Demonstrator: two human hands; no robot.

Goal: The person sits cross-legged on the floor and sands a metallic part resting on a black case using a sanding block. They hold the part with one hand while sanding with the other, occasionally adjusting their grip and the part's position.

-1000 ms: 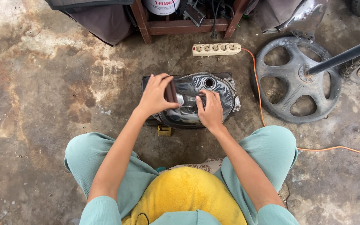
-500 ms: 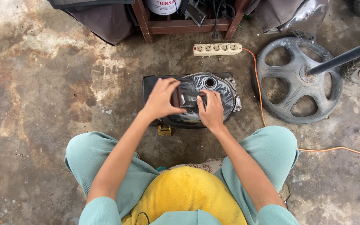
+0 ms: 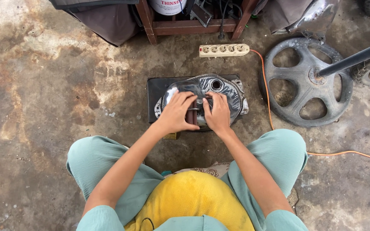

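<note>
A dull silver metal tank [image 3: 230, 90] with a round filler hole lies on a black board [image 3: 156, 89] on the concrete floor in front of me. My left hand [image 3: 175, 113] lies over the tank's near left side, fingers spread on a small dark brown sheet [image 3: 192, 116]. My right hand [image 3: 217, 114] presses against the same sheet from the right, with its fingers resting on the tank. The sheet sits between both hands and is mostly hidden by them.
A white power strip [image 3: 224, 50] with an orange cable [image 3: 265, 87] lies behind the tank. A grey spoked wheel [image 3: 307, 83] with a dark bar across it lies to the right. A wooden stool frame [image 3: 193, 26] and a white can [image 3: 168, 6] stand at the back.
My left hand has come down from above the tank's left end onto its near side, bringing the dark sheet with it. My right hand has closed in against it. The tank has not moved.
</note>
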